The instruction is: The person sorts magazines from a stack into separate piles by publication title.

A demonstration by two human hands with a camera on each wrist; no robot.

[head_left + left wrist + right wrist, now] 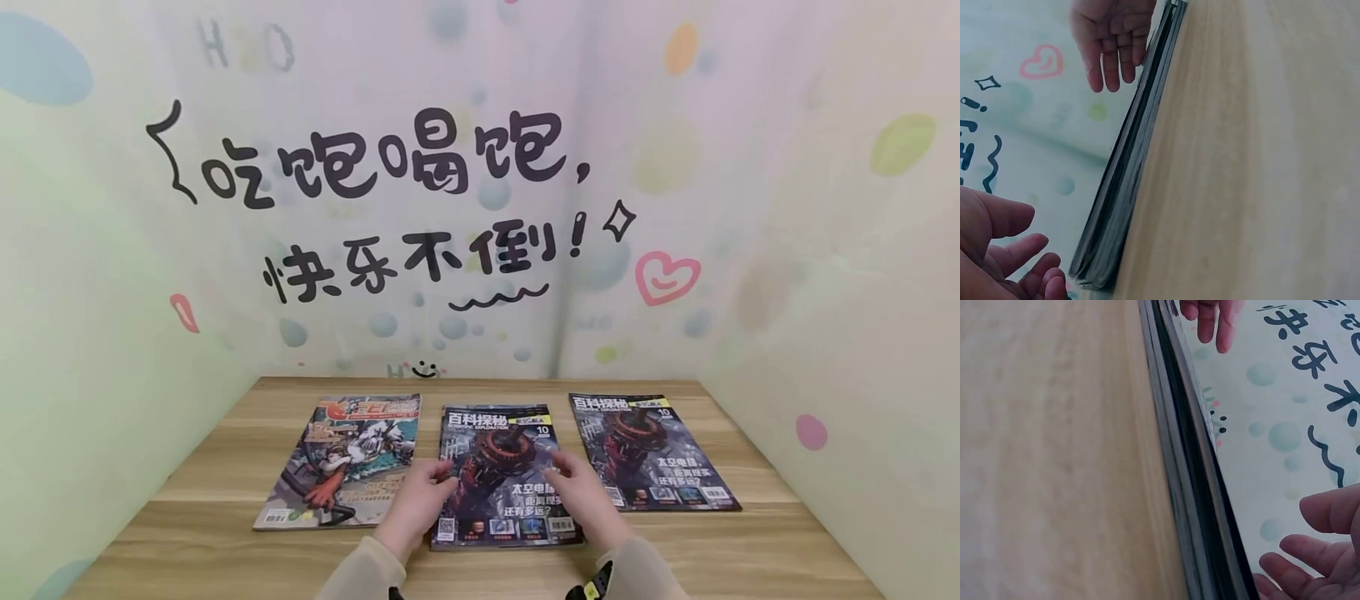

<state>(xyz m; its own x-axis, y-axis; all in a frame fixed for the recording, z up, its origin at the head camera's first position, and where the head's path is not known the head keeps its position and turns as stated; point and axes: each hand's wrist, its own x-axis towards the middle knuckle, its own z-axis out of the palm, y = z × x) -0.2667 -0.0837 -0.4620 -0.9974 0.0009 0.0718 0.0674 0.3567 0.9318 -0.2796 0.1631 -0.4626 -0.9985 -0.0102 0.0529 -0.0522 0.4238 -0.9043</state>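
Observation:
A small stack of magazines [504,467] lies in the middle of the table, its top cover dark with a red ring-shaped machine. In both wrist views the stack's layered edge [1138,150] shows, with a dark gap between the layers. My left hand [416,500] is at the stack's left side and my right hand [587,497] at its right side, palms facing each other. Fingers are loosely extended on both, and neither hand grips anything. In the wrist views the hands appear a little apart from the stack; whether a fingertip touches the cover, I cannot tell.
To the left lies a comic-style magazine [352,467] with a red title. At the right is another magazine [651,454] with the same dark cover as the middle one. A wooden table [195,550] carries them, with printed white walls [480,333] around it.

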